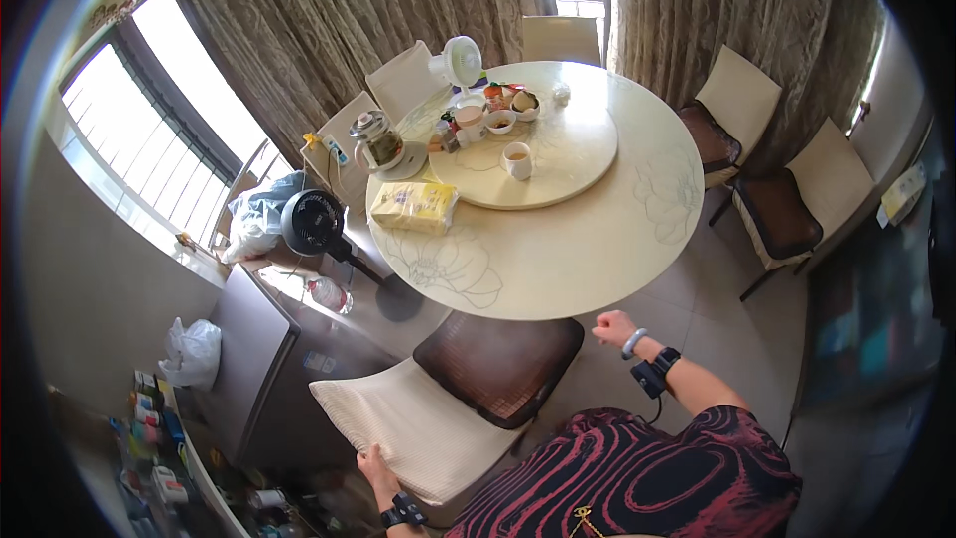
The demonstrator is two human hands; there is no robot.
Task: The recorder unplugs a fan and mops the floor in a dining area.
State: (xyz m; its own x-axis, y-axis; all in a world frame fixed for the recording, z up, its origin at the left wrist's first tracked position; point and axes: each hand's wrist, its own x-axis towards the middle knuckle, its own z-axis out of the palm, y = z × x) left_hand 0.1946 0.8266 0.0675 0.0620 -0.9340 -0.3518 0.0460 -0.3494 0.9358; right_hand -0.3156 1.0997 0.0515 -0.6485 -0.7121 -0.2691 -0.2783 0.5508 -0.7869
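My left hand [379,472] grips the top edge of a chair's cream fabric-covered backrest [426,426], at the lower left of the view. The chair's brown woven seat cushion [504,366] lies beside the near edge of the round table [567,269]. To the right of that cushion, my right hand [614,329] is held in a loose fist just off the table's rim, with nothing visible in it. A bracelet and a black strapped device are on the right wrist; another black device is strapped to the left wrist.
On the table are a tissue pack [414,207], a glass kettle [377,142], a white fan [459,63] and a cup [517,161] on the turntable. A black floor fan [314,223] and a water bottle [328,295] stand left. Chairs [784,217] stand right.
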